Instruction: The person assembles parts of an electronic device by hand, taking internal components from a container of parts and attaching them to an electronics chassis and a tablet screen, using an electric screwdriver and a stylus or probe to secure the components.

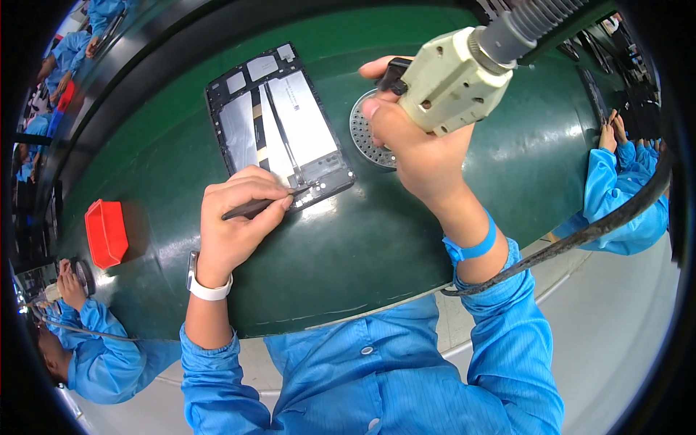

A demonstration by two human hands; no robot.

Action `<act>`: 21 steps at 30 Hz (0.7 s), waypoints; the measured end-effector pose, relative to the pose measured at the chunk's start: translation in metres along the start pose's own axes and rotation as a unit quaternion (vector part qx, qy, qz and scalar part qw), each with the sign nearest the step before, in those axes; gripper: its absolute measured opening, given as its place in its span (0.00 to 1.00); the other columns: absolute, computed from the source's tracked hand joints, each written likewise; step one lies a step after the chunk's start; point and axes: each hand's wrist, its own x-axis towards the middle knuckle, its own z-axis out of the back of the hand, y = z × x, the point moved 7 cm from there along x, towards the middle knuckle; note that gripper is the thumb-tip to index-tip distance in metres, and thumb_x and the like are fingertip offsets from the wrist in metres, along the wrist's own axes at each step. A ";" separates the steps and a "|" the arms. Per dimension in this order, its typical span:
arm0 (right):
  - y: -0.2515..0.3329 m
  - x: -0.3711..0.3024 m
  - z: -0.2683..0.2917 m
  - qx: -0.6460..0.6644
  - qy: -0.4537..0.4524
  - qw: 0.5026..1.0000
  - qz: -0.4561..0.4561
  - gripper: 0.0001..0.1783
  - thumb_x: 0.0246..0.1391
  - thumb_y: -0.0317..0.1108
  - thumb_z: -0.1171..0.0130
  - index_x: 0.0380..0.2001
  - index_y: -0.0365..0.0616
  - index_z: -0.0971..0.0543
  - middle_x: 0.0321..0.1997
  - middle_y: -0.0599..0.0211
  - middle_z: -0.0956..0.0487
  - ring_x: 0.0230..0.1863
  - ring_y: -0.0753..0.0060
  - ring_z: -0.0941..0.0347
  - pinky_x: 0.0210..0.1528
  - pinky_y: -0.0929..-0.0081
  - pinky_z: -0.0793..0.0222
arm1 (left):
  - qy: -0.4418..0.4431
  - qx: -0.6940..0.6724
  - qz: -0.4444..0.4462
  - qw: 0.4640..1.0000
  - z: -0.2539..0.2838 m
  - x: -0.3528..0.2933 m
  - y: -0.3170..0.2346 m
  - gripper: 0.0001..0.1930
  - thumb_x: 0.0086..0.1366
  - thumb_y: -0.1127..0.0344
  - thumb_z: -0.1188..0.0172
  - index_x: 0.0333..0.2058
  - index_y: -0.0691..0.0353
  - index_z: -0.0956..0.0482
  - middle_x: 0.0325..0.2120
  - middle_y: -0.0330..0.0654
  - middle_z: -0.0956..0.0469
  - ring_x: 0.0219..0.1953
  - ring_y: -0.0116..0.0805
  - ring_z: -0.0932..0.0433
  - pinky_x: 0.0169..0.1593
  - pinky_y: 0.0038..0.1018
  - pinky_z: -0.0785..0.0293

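My left hand point(239, 217) pinches black tweezers point(250, 209). Their tip reaches the lower edge of an opened tablet point(315, 119), where small pale parts show. The tablet lies tilted on the green table, its silvery battery area and dark ribbon strip exposed. My right hand point(420, 141) is closed round a pale green, boxy power tool point(457, 80) with a black part near my fingers. A grey corrugated hose point(533, 29) joins the tool at its upper end. The tool's working end is hidden. Beneath my right fingers sits a round perforated metal disc point(366, 130), partly covered.
A red plastic bin point(107, 233) stands on the green table point(348, 250) at the left. A thick dark cable point(580, 239) curves past my right forearm. People in blue work at the left and right, with a co-worker's hands point(612, 134) at the right edge.
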 end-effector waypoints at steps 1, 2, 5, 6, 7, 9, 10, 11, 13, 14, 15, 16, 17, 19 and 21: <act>0.000 0.000 0.000 0.010 -0.010 1.000 0.003 0.16 0.47 0.17 0.39 0.43 0.30 0.22 0.29 0.68 0.22 0.22 0.82 0.29 0.24 0.83 0.33 | -0.002 0.001 0.001 1.000 0.001 0.000 0.001 0.05 0.53 0.83 0.33 0.29 0.72 0.16 0.27 0.46 0.17 0.33 0.34 0.19 0.38 0.24 0.24; 0.000 0.000 0.000 0.011 -0.008 1.000 0.002 0.16 0.47 0.17 0.39 0.43 0.30 0.22 0.29 0.68 0.22 0.22 0.82 0.29 0.24 0.83 0.33 | -0.001 -0.008 -0.006 1.000 0.002 0.000 0.001 0.05 0.53 0.83 0.33 0.29 0.71 0.16 0.28 0.46 0.17 0.33 0.34 0.19 0.38 0.25 0.24; -0.002 -0.001 -0.001 0.015 -0.009 1.000 -0.012 0.17 0.48 0.17 0.40 0.44 0.30 0.22 0.28 0.69 0.24 0.22 0.82 0.30 0.23 0.82 0.34 | -0.006 -0.010 -0.017 1.000 0.001 -0.001 -0.001 0.05 0.53 0.83 0.33 0.30 0.71 0.16 0.29 0.46 0.16 0.33 0.35 0.19 0.39 0.26 0.24; -0.002 -0.002 -0.001 0.019 -0.014 1.000 -0.009 0.17 0.48 0.17 0.40 0.44 0.30 0.22 0.27 0.69 0.24 0.22 0.82 0.30 0.23 0.82 0.34 | -0.010 -0.003 -0.022 1.000 0.001 -0.001 -0.003 0.05 0.53 0.83 0.33 0.30 0.71 0.16 0.29 0.46 0.16 0.34 0.36 0.19 0.39 0.26 0.24; -0.003 -0.003 -0.001 0.023 -0.018 1.000 -0.007 0.17 0.48 0.17 0.41 0.44 0.30 0.22 0.27 0.70 0.25 0.21 0.81 0.31 0.23 0.82 0.35 | -0.011 -0.004 -0.020 1.000 0.001 -0.001 -0.003 0.05 0.53 0.83 0.33 0.30 0.71 0.16 0.29 0.46 0.16 0.34 0.36 0.19 0.39 0.26 0.24; -0.004 -0.003 -0.002 0.024 -0.020 0.999 -0.011 0.17 0.49 0.17 0.41 0.44 0.30 0.22 0.27 0.70 0.25 0.21 0.82 0.31 0.23 0.82 0.35 | -0.009 0.007 -0.014 1.000 0.000 -0.001 -0.003 0.05 0.51 0.84 0.33 0.29 0.72 0.16 0.28 0.47 0.16 0.34 0.39 0.20 0.41 0.30 0.24; -0.003 -0.003 -0.001 0.025 -0.024 0.999 -0.012 0.17 0.49 0.18 0.41 0.45 0.30 0.23 0.26 0.70 0.25 0.21 0.82 0.31 0.23 0.82 0.35 | -0.010 0.007 -0.012 1.000 0.000 -0.001 -0.003 0.05 0.51 0.84 0.33 0.29 0.72 0.16 0.28 0.47 0.16 0.34 0.39 0.20 0.41 0.30 0.24; -0.004 -0.003 -0.001 0.025 -0.023 0.999 -0.013 0.17 0.49 0.18 0.41 0.45 0.30 0.23 0.26 0.70 0.25 0.21 0.82 0.31 0.23 0.82 0.35 | -0.006 0.006 -0.014 1.000 0.000 -0.001 -0.002 0.06 0.51 0.84 0.33 0.29 0.72 0.16 0.28 0.47 0.16 0.34 0.39 0.20 0.41 0.30 0.24; -0.003 -0.003 0.000 0.013 -0.020 1.000 -0.003 0.17 0.49 0.18 0.42 0.45 0.30 0.23 0.26 0.70 0.25 0.22 0.82 0.31 0.23 0.83 0.36 | -0.004 0.005 -0.014 1.000 0.000 -0.001 -0.001 0.06 0.51 0.84 0.33 0.29 0.71 0.16 0.28 0.47 0.15 0.34 0.39 0.20 0.41 0.30 0.24; -0.003 -0.003 0.000 0.013 -0.020 1.000 -0.004 0.17 0.49 0.18 0.42 0.45 0.30 0.23 0.26 0.70 0.25 0.22 0.82 0.31 0.23 0.83 0.36 | -0.001 0.011 -0.027 1.000 0.001 -0.001 -0.002 0.06 0.51 0.84 0.33 0.30 0.71 0.16 0.29 0.46 0.16 0.34 0.38 0.19 0.40 0.28 0.23; -0.003 -0.003 0.000 0.013 -0.018 1.000 -0.001 0.17 0.49 0.18 0.42 0.45 0.30 0.23 0.26 0.69 0.25 0.22 0.82 0.31 0.23 0.83 0.36 | 0.002 0.018 -0.039 0.999 0.001 -0.002 -0.003 0.06 0.52 0.83 0.33 0.30 0.70 0.16 0.29 0.46 0.16 0.34 0.37 0.18 0.38 0.26 0.23; -0.002 -0.003 0.000 0.012 -0.017 1.000 0.002 0.17 0.49 0.18 0.42 0.45 0.30 0.23 0.26 0.69 0.25 0.22 0.82 0.31 0.23 0.83 0.36 | 0.002 0.017 -0.039 0.999 0.001 -0.002 -0.002 0.06 0.52 0.83 0.33 0.30 0.70 0.16 0.29 0.46 0.16 0.34 0.37 0.18 0.38 0.26 0.23; -0.002 -0.003 0.000 0.011 -0.017 1.000 0.002 0.17 0.49 0.18 0.42 0.45 0.30 0.23 0.26 0.69 0.25 0.22 0.82 0.31 0.23 0.83 0.36 | 0.002 0.023 -0.046 0.999 0.001 -0.002 -0.003 0.06 0.51 0.83 0.33 0.30 0.70 0.16 0.29 0.46 0.15 0.34 0.37 0.18 0.39 0.27 0.23; -0.002 -0.003 -0.001 0.012 -0.011 1.000 0.008 0.17 0.49 0.17 0.43 0.45 0.30 0.23 0.26 0.69 0.25 0.22 0.82 0.31 0.23 0.83 0.36 | 0.002 0.028 -0.053 0.998 0.000 -0.002 -0.003 0.06 0.51 0.83 0.33 0.30 0.70 0.16 0.29 0.45 0.15 0.34 0.38 0.18 0.39 0.27 0.23; -0.001 -0.002 -0.002 0.014 -0.008 1.000 0.011 0.17 0.49 0.17 0.42 0.45 0.29 0.23 0.26 0.69 0.25 0.22 0.82 0.31 0.23 0.83 0.36 | 0.004 0.047 -0.082 0.995 0.000 -0.004 -0.004 0.07 0.50 0.82 0.33 0.30 0.70 0.16 0.29 0.45 0.15 0.34 0.38 0.18 0.39 0.28 0.23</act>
